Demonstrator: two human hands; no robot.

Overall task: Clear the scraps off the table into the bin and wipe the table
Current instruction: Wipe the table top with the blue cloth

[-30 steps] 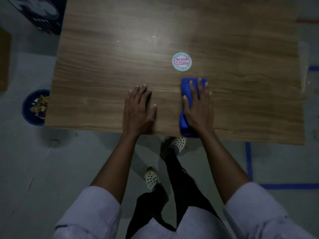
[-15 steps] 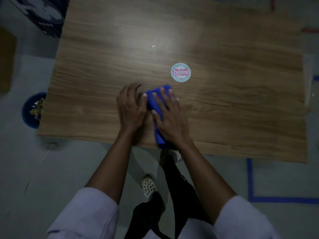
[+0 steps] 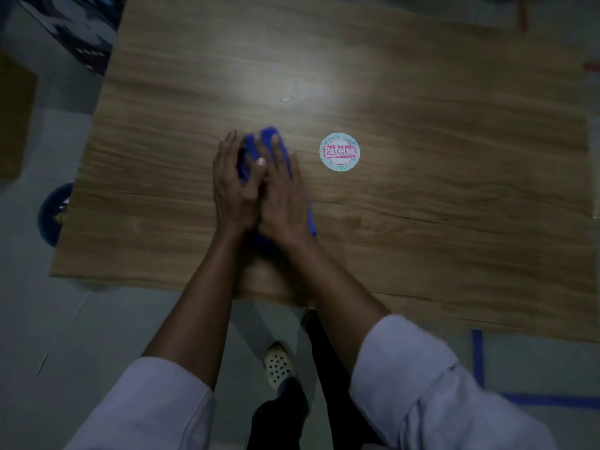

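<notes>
Left hand [image 3: 232,186] now pressed onto blue cloth [image 3: 269,138] beside right hand [image 3: 282,193]

**A taped-floor test room**

Dim, bare and workmanlike: a wood-grain tabletop [image 3: 422,222] stands on a plain grey floor [image 3: 81,336] marked with blue tape lines [image 3: 477,358]. A round branded sticker [image 3: 339,151] sits on the wood, and a blue bin [image 3: 52,216] stands beside it.

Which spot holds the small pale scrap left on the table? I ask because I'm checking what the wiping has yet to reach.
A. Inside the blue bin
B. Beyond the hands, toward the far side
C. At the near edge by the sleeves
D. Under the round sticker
B: the small pale scrap lies on the wooden table beyond the blue cloth under the left hand and right hand.
</notes>
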